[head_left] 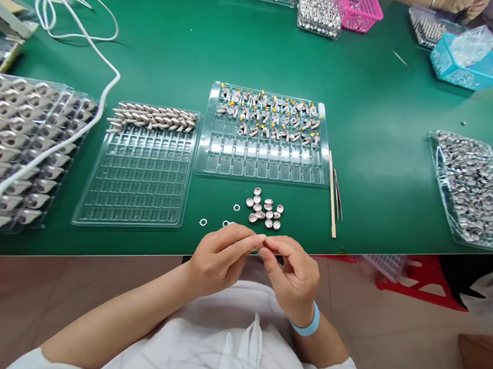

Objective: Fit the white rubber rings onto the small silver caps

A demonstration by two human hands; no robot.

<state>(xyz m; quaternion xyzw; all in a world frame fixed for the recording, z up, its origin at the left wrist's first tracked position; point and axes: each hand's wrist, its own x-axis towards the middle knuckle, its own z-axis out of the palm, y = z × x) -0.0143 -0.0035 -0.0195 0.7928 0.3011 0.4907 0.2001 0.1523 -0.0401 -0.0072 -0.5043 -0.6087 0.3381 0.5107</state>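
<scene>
My left hand (221,259) and my right hand (293,277) meet fingertip to fingertip at the table's front edge. Both are pinched closed around a small part mostly covered by the fingers; its kind cannot be made out. Just beyond them lies a loose cluster of small round metal caps (269,215). Several thin white rings (203,222) rest left of the caps, some beside my left hand. Behind the caps is a clear plastic tray (261,168) with rows of small metal parts (264,116) bearing yellow bits.
Left stand a partly filled clear tray (135,177) and stacked trays of grey metal pieces (2,154), crossed by a white cable (104,95). A wooden stick (332,195) and tweezers (337,194) lie right. Farther off are a filled tray (475,188), blue basket (463,67) and pink basket (359,7).
</scene>
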